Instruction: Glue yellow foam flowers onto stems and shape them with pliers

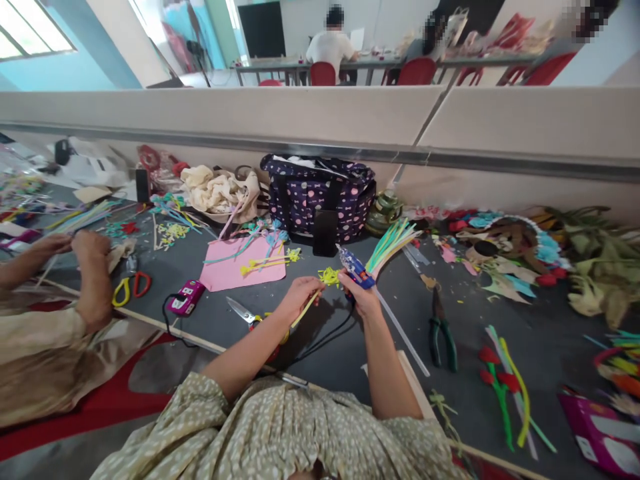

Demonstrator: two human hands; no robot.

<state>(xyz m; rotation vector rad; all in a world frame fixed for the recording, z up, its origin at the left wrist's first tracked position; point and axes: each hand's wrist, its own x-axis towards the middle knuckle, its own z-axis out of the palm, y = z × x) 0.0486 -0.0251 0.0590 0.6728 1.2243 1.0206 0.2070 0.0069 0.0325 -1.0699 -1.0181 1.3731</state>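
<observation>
The work looks partly done: several yellow-tipped stems (265,263) lie on the pink sheet (220,270) at far left of the person's hands, seemingly assembled, while a bundle of straight pale stems (393,243) at far right appears unworked, and loose yellow pieces (329,276) remain heaped on the desk (345,377). One yellow stem (307,311) is in hand, apparently unfinished. The left hand (304,297) pinches it near its upper end, its length slanting down toward the near left; whether that end touches the yellow pieces cannot be told. The right hand (362,298) grips a blue glue gun (356,268), nozzle pointing away, just right of the heap and apart from the stem.
</observation>
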